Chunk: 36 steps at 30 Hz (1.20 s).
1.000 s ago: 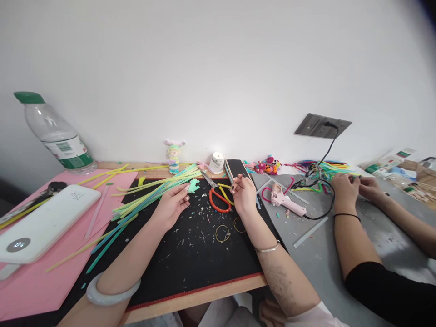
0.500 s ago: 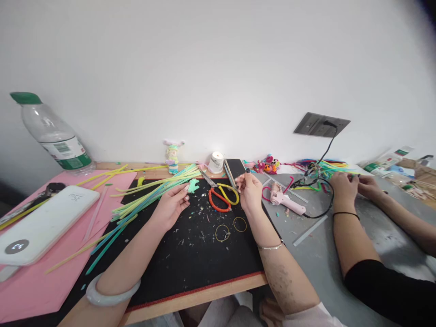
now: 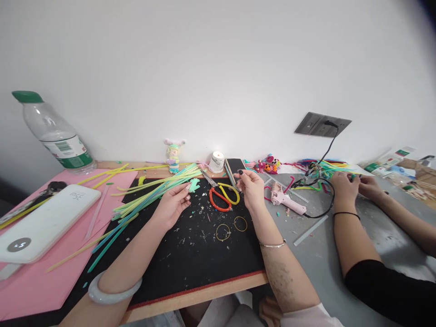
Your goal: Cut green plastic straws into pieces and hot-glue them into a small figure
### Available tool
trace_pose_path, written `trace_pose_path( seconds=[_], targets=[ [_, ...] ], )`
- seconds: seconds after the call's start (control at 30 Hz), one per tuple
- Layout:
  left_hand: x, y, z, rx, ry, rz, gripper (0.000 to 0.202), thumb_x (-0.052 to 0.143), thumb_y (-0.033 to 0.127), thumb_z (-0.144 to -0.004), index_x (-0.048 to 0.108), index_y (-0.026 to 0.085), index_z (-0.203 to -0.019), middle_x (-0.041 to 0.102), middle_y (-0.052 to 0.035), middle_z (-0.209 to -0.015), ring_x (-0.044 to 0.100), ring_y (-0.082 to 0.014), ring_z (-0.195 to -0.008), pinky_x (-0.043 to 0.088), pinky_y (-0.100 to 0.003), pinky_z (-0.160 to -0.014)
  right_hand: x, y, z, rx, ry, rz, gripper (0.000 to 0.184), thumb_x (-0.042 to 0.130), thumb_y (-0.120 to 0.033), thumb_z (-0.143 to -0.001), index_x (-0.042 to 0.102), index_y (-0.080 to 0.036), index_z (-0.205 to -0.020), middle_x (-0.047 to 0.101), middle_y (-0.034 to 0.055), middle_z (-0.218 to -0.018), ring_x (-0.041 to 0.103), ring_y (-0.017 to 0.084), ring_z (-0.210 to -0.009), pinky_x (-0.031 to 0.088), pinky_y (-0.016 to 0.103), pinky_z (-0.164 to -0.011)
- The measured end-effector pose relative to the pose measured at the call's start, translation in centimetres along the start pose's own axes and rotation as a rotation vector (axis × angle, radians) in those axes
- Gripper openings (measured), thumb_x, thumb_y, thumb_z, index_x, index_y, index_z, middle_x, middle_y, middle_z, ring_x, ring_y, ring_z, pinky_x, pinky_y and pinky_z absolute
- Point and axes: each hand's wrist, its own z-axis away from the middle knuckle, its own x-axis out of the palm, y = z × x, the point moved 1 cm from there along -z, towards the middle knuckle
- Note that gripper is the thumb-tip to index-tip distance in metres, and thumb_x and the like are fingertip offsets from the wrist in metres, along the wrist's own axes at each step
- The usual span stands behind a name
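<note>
Black mat (image 3: 190, 259): two gold rings (image 3: 223, 232), one scissors (image 3: 220, 196); left hand (image 3: 172, 204) pinches green piece (image 3: 194, 185); right hand (image 3: 252, 188) unclear.

Plain white wall (image 3: 218, 63), wooden desk (image 3: 197, 297).

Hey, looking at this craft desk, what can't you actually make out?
Head view only:
Whether the right hand pinches anything: its own fingers hide it.
The teal piece held by the left hand: too small to identify.
The phone: near end hidden behind the right hand.
What the co-worker's hands work on: covered by their fingers.
The power bank display: blurred.
The bottle label: too small.
</note>
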Motion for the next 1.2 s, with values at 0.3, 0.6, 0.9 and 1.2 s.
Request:
trace_pose_path(
  seconds=[0.3, 0.6, 0.9, 1.2],
  targets=[
    [0.1, -0.1, 0.1, -0.025, -0.068, -0.024, 0.033, 0.078, 0.024, -0.058, 0.07, 0.018, -0.09, 0.051, 0.0029, -0.063, 0.047, -0.0051, -0.058, 0.043, -0.017, -0.055, 0.5, -0.2, 0.4, 0.028, -0.116, 0.144, 0.025, 0.064, -0.039, -0.071, 0.061, -0.015, -0.073, 0.059, -0.0012, -0.053, 0.041, 0.005, -0.039, 0.028, 0.018, -0.036],
    [0.5, -0.3, 0.6, -0.085, -0.222, -0.142, 0.031, 0.076, 0.026, -0.063, 0.07, 0.017, -0.092, 0.051, 0.0008, -0.067, 0.047, -0.0064, -0.061, 0.044, -0.018, -0.056, 2.9, 0.2, 2.5, 0.043, -0.544, 0.324, 0.029, 0.058, -0.04, -0.078, 0.064, -0.017, -0.095, 0.061, 0.0021, -0.076, 0.042, 0.006, -0.048, 0.031, 0.02, -0.042],
    [0.7, -0.3, 0.9, -0.084, -0.37, -0.237, 0.025, 0.073, 0.029, -0.067, 0.07, 0.018, -0.089, 0.053, -0.0002, -0.071, 0.047, -0.0066, -0.062, 0.043, -0.019, -0.057, 3.5, 0.1, 3.4, 0.124, -0.716, 0.216, 0.023, 0.068, -0.028, -0.07, 0.064, -0.017, -0.089, 0.06, 0.0011, -0.078, 0.048, 0.009, -0.06, 0.036, 0.02, -0.053],
    [0.9, -0.5, 1.2, -0.052, -0.333, -0.307, 0.024, 0.074, 0.03, -0.063, 0.07, 0.018, -0.083, 0.058, -0.0007, -0.069, 0.05, -0.0085, -0.059, 0.044, -0.023, -0.056, 3.4, -0.1, 3.5, 0.185, -0.735, 0.175, 0.023, 0.073, -0.029, -0.064, 0.064, -0.016, -0.081, 0.052, -0.0049, -0.056, 0.039, 0.005, -0.047, 0.03, 0.019, -0.046]
  ],
)
